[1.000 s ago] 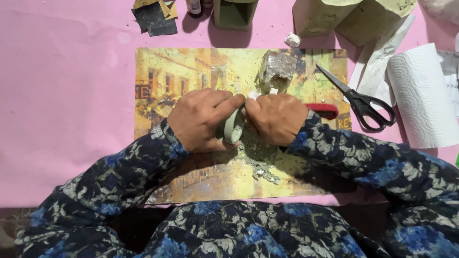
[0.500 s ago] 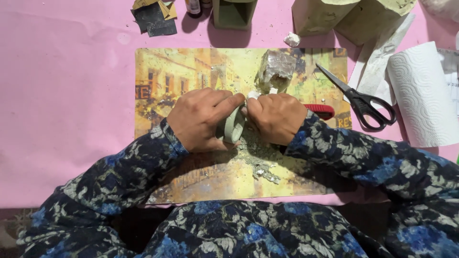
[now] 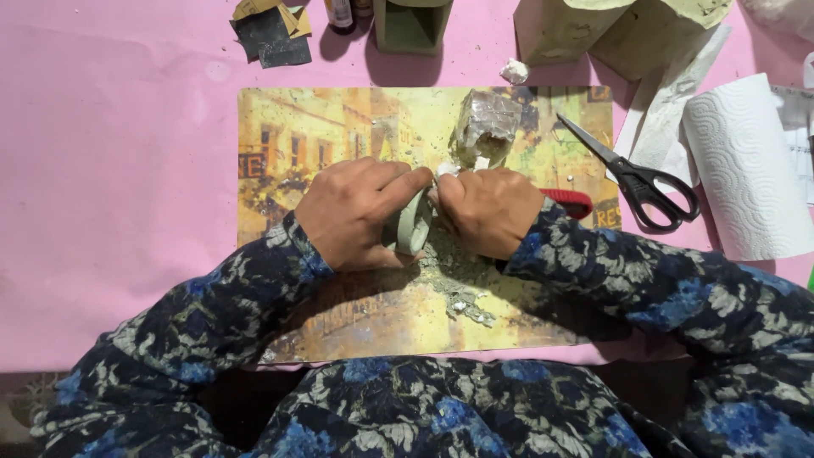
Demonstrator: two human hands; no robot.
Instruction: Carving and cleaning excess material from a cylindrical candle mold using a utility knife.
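My left hand (image 3: 360,212) and my right hand (image 3: 490,210) meet over a yellow picture placemat (image 3: 305,136). Between them stands a pale green ring-shaped clay piece (image 3: 414,227), gripped on edge by both hands. A red-handled tool (image 3: 570,200) pokes out from under my right hand; whether that hand grips it I cannot tell. Grey-green crumbs (image 3: 462,293) lie on the mat just below the hands. A lump wrapped in clear plastic (image 3: 487,127) sits right behind my fingers.
Black-handled scissors (image 3: 644,182) lie open at the right on the mat's edge. A paper towel roll (image 3: 750,161) is further right. Pale green clay blocks (image 3: 610,30), a small green box (image 3: 411,24), dark sandpaper scraps (image 3: 271,34) and a crumpled white bit (image 3: 514,71) line the back of the pink tabletop (image 3: 110,170).
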